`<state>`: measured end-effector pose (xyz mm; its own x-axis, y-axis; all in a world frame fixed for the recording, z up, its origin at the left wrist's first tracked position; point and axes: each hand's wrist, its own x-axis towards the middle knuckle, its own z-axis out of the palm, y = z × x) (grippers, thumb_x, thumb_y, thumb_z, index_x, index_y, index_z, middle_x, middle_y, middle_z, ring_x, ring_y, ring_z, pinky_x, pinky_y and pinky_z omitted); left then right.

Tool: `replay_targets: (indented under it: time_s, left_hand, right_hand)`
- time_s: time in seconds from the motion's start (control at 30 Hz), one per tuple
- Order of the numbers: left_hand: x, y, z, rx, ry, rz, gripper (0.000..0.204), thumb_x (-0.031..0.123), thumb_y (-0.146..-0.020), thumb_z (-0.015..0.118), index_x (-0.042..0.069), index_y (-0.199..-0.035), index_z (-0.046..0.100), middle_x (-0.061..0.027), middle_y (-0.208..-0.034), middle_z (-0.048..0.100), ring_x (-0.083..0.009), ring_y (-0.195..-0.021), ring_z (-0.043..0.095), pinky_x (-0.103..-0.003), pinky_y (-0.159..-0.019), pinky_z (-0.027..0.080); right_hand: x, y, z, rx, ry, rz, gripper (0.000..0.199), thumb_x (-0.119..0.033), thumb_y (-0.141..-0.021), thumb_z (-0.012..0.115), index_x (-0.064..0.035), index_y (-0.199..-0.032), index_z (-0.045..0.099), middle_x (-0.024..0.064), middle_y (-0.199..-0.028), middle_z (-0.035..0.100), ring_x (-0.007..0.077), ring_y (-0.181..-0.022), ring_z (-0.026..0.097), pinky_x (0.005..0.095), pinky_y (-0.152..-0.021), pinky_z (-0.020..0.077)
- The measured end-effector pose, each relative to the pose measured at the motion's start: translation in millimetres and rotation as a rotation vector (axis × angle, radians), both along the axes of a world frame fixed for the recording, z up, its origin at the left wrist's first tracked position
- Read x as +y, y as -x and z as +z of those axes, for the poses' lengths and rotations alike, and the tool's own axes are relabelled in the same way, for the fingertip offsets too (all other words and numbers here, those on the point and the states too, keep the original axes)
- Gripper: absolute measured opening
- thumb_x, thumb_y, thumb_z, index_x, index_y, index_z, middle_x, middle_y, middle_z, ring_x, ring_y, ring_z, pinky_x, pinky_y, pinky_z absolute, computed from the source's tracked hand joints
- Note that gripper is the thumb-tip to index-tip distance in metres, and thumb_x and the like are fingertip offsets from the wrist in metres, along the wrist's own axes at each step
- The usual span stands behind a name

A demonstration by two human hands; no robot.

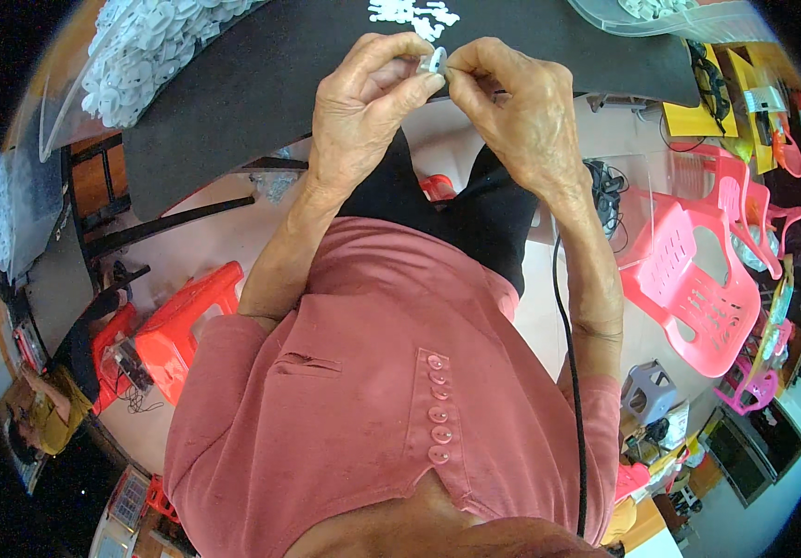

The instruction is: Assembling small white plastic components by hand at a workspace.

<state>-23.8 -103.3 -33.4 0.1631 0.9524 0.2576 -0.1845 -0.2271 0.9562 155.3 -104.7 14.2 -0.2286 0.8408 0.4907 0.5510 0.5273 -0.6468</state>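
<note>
A small white plastic piece [436, 61] is sitting up in the fingertips, above the counter [233, 130] and just inside its near edge. The left hand [359, 116] is pinching it between thumb and forefinger, its other fingers curling loosely behind. The right hand [526, 121] is bringing thumb and forefinger together at the piece's right side; whether that grip is grasping the piece itself or some separate bit, I cannot tell.

For good handling, the left grip should be doing the steadying, firm but not squeezing the thin plastic out of line, while the right fingertips should be working with light pressure. Keeping the piece over the counter seems wise, since a slip nearer the lap would be sending it to the floor.

Beyond the fingertips, loose white pieces [414, 13] are lying on the counter, within easy reach. Toward its left side, a clear container [61, 112] is holding a heap of similar pieces; toward its right side, a clear tub [735, 26] is holding more.
</note>
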Motion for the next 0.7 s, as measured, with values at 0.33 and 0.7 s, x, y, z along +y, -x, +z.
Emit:
replay_targets:
  time_s: [0.33,0.7]
  left_hand:
    - [13.5,11.6,-4.8,-0.191,0.129,-0.108,0.025,0.010,-0.096,0.070,0.002,-0.119,0.067,-0.0113,-0.107,0.071,-0.0171,-0.090,0.073,-0.031,-0.085,0.063]
    - [12.2,12.9,-0.3,-0.239,0.183,-0.134,0.029,0.012,-0.099,0.064,-0.003,-0.123,0.060,-0.0127,-0.112,0.066,-0.0216,-0.100,0.066,-0.037,-0.089,0.056]
  right_hand:
    - [1.5,4.9,-2.0,0.240,0.301,0.031,0.018,-0.016,-0.094,0.071,0.0014,-0.097,0.073,0.0092,-0.080,0.075,0.0134,-0.072,0.072,0.0287,-0.069,0.0575]
    - [2.8,9.5,-10.6,0.377,0.309,0.018,0.016,-0.016,-0.093,0.073,0.0005,-0.094,0.073,0.0020,-0.075,0.070,0.0044,-0.069,0.062,0.0222,-0.064,0.0516]
